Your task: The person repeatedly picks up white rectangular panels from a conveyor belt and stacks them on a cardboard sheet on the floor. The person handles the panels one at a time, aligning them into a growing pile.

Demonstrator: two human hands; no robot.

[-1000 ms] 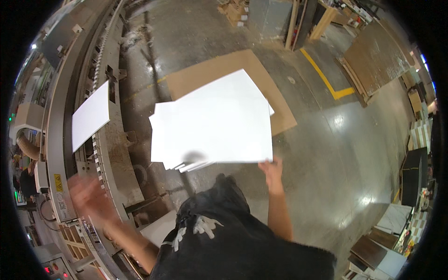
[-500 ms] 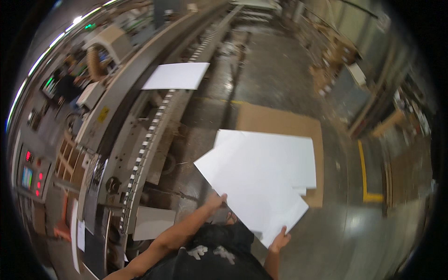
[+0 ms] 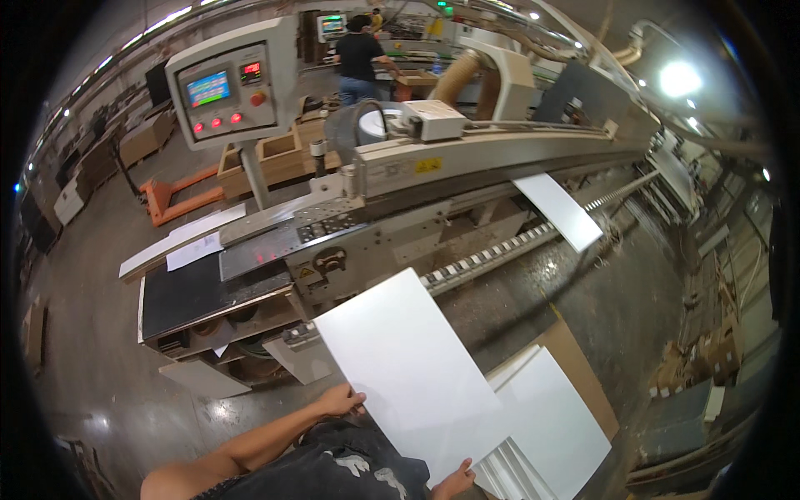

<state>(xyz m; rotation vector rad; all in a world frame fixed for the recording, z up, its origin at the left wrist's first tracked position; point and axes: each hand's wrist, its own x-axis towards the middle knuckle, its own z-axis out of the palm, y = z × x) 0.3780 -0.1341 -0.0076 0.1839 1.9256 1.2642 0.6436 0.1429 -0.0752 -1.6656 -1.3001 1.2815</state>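
I hold a flat white rectangular panel (image 3: 408, 367) in both hands, tilted in front of my body. My left hand (image 3: 340, 402) grips its near left edge. My right hand (image 3: 457, 481) grips its lower right corner at the bottom of the view. The panel's far corner points toward the long grey machine (image 3: 400, 208) ahead of me. Below and right of the panel, a stack of similar white panels (image 3: 554, 425) lies on brown cardboard (image 3: 575, 354) on the floor.
Another white panel (image 3: 557, 210) rides the machine's roller track to the right. A control box with a screen and red buttons (image 3: 233, 87) stands on a post. A person in a dark shirt (image 3: 360, 58) stands behind the machine. An orange pallet jack (image 3: 171, 196) is on the left.
My view has swung from the floor stack up to the machine. One white panel has come off the stack and is now held in both hands near the machine's end.
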